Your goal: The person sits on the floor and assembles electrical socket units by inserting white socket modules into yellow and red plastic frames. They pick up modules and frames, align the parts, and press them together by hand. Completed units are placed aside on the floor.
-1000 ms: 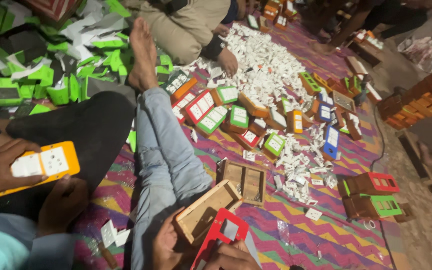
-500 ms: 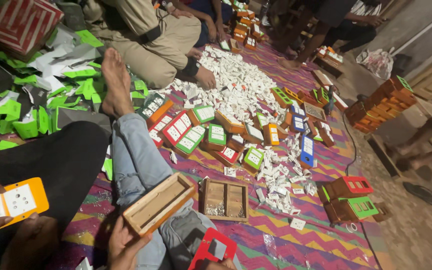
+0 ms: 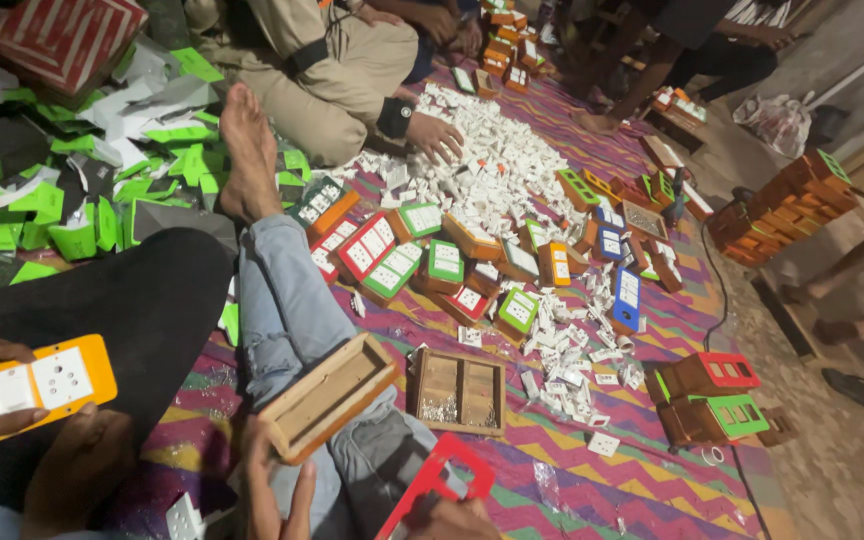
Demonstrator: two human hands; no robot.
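Observation:
My left hand (image 3: 274, 492) is at the bottom edge, gripping the near end of a shallow open wooden box (image 3: 327, 397) that lies tilted across my jeans-clad leg (image 3: 292, 310). To its right my right hand (image 3: 452, 522), mostly cut off by the frame, holds a red plastic frame (image 3: 434, 484). A second wooden box (image 3: 458, 389) lies flat on the patterned mat just beyond, with small metal bits inside.
At the left a co-worker's hands hold an orange switch board (image 3: 37, 385). Red, green and orange switch boards (image 3: 392, 262) and a heap of white parts (image 3: 482, 180) cover the mat. Another seated person's hand (image 3: 434, 135) rests in the heap. Green cartons (image 3: 92, 200) pile up at left.
The view has swung up and right. My left hand has brought the wooden box up over my leg; the red frame stays in my right hand at the bottom edge.

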